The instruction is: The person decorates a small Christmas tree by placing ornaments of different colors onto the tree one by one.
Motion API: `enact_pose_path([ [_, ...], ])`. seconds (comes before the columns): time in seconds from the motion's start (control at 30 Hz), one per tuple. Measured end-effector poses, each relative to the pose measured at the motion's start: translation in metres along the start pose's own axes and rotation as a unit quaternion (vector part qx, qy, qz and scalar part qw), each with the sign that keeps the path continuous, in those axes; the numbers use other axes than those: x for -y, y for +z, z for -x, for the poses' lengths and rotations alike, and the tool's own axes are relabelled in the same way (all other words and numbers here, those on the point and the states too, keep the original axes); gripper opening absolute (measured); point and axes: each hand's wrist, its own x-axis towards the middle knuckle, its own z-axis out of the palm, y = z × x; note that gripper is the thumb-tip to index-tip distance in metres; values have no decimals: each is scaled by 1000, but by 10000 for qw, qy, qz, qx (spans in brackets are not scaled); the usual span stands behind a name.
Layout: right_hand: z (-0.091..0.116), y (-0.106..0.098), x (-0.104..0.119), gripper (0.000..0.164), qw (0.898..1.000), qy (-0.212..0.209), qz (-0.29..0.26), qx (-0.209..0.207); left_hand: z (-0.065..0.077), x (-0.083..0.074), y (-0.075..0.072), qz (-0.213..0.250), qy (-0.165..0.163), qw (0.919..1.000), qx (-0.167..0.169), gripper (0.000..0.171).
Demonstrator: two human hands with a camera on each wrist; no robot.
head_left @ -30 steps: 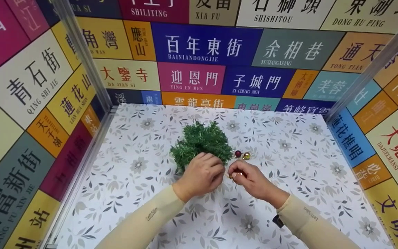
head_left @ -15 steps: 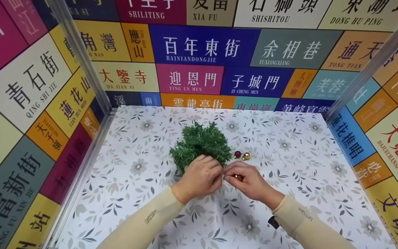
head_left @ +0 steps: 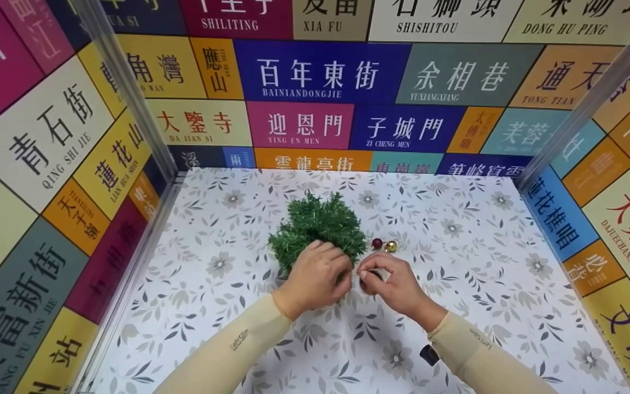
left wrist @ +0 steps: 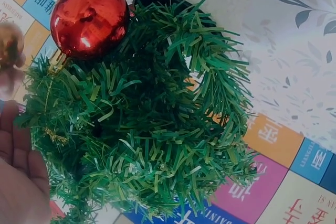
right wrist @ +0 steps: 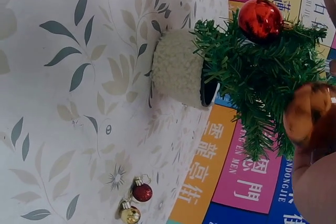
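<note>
We're looking down at a small green artificial tinsel tree (head_left: pixel 318 227) standing mid-table on the white leaf-patterned tablecloth (head_left: pixel 457 306), its base wrapped in a cream fleecy pot cover (right wrist: pixel 178 69). Our left hand (head_left: pixel 318 276) sits on the near side of the tree, fingers curled into the lower branches and holding them steady. Our right hand (head_left: pixel 394 284) is just beside it to the right, thumb and forefinger pinched narrow on a small gold bauble (right wrist: pixel 310 114), right at the branch tips.

One shiny red ball ornament (left wrist: pixel 89 18) already hangs high in the foliage, clear in both wrist views. Two spare baubles, a little dark red one (head_left: pixel 377 243) and a little gold one (head_left: pixel 390 246), lie on the cloth just right of the tree, touching or nearly so.

How will this handle? We judge the tree very light and top-heavy enough to tip or slide if pushed, so bracing it low by the branches makes sense. The needles are soft and springy over what is probably a stiffer wire core. The baubles look glossy, slippery and thin-shelled, so we'd take them by the cap or hanging loop at the top, not by squeezing the ball. The loop itself is too small to make out here.

The walls around us are tiled with coloured street-name panels (head_left: pixel 298 71).
</note>
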Motion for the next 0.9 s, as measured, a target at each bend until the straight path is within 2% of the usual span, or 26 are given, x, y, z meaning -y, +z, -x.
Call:
enact_pose_path([
  [0.13,-2,1,0,11,9992,334,221,-6,-2,1,1,-135,-207,9996,-103,10],
  [0.33,-6,2,2,14,9988,444,191,40,-6,4,-1,-341,-350,9987,-105,11],
  [0.67,-16,6,0,14,9929,359,960,-609,-10,9,1,-673,-472,9960,-346,11],
  [0.9,-14,6,-28,10,9867,712,1210,-819,-12,8,5,-841,-635,9930,-527,13],
])
